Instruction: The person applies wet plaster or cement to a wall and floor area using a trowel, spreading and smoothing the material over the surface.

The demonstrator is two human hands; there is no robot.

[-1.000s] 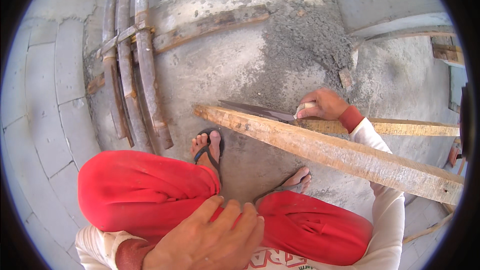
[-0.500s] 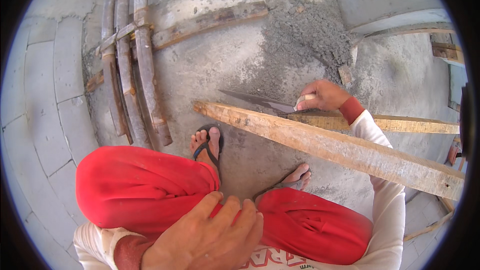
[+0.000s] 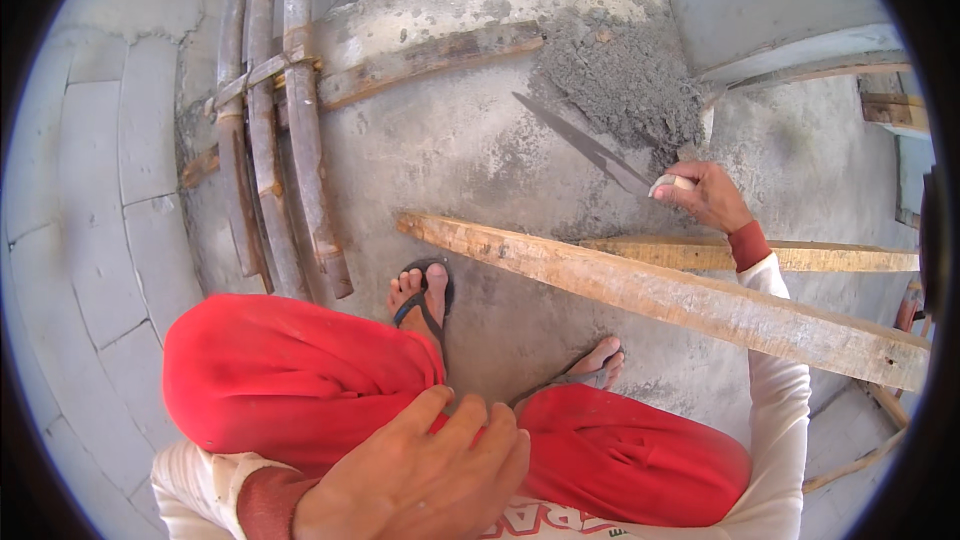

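My right hand (image 3: 714,198) grips the pale handle of a trowel (image 3: 592,152), reaching past the wooden beams. The trowel's long pointed blade angles toward the far left, along the near edge of a heap of wet grey mortar (image 3: 628,80) on the concrete floor. Close to my body, my left hand (image 3: 425,475) hangs above my lap between the knees, back up, fingers loosely apart, with nothing visible in it.
A long wooden beam (image 3: 640,290) crosses before me, under which another timber (image 3: 720,255) lies. Three lashed bamboo poles (image 3: 265,140) stand left over a flat plank (image 3: 430,60). A grey block wall (image 3: 155,160) borders the left side. My sandalled feet (image 3: 422,295) are below.
My right hand has moved away and a little right with the trowel, whose blade has swung from beside the beam's end to the mortar's edge. The left hand has barely moved.
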